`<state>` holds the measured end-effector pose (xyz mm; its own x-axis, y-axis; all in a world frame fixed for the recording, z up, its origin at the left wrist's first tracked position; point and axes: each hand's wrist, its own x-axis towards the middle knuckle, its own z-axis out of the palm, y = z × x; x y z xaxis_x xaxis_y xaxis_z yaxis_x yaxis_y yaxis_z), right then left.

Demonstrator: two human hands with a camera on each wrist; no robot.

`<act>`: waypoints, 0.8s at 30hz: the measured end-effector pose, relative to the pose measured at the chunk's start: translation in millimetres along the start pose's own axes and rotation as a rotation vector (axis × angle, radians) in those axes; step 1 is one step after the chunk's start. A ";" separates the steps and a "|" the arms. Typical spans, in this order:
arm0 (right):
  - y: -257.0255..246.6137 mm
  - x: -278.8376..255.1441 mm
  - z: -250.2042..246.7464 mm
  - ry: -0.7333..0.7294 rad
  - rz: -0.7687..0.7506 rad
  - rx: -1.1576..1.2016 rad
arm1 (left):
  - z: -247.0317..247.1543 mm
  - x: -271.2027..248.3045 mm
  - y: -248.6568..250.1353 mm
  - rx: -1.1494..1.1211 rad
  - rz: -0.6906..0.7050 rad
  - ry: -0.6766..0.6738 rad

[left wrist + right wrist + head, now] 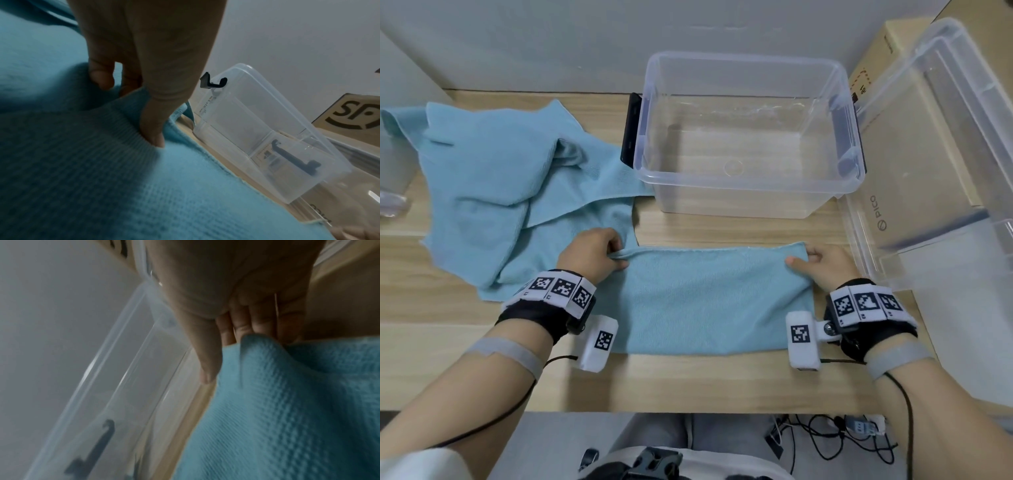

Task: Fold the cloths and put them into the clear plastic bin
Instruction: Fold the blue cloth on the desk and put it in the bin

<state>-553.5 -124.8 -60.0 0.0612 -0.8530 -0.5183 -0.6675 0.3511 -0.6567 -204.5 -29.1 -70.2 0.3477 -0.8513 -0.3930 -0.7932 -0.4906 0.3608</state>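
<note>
A light blue cloth [709,301], folded into a flat rectangle, lies on the wooden table in front of me. My left hand [599,251] pinches its far left corner between thumb and fingers [153,129]. At the far right corner, my right hand [818,263] pinches the cloth [298,402] with the thumb [207,363] on top. The clear plastic bin [750,137] stands just beyond the cloth, with nothing in it. A second blue cloth [510,178] lies crumpled at the left.
The bin's clear lid [935,154] leans at the right against a cardboard box [893,41]. A clear object [390,202] sits at the left edge. The bin has black latches [630,130]. Cables [835,438] lie on the floor below the table edge.
</note>
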 end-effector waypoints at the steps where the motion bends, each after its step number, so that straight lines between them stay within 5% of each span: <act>1: 2.7 -3.7 -2.4 -0.038 0.027 0.076 | 0.6 -0.5 0.8 0.003 -0.004 0.002; 5: 18.0 -12.5 -5.6 -0.159 0.114 -0.017 | 3.5 -5.9 0.1 -0.053 -0.007 0.067; 10: 22.3 -23.8 -4.8 -0.302 0.045 -0.143 | 2.7 -9.8 -4.5 -0.097 -0.064 0.109; 19: 17.9 -23.5 -5.1 -0.035 0.045 -0.258 | 1.0 -12.9 -6.0 -0.370 -0.157 0.211; 24: 27.9 -33.5 -1.9 -0.072 0.103 -0.314 | 8.5 -20.1 -18.7 -0.704 -0.167 0.169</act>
<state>-575.6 -87.1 -59.9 0.0264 -0.7858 -0.6180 -0.8680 0.2886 -0.4041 -200.9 -1.2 -76.2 0.5529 -0.7440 -0.3752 -0.2346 -0.5711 0.7867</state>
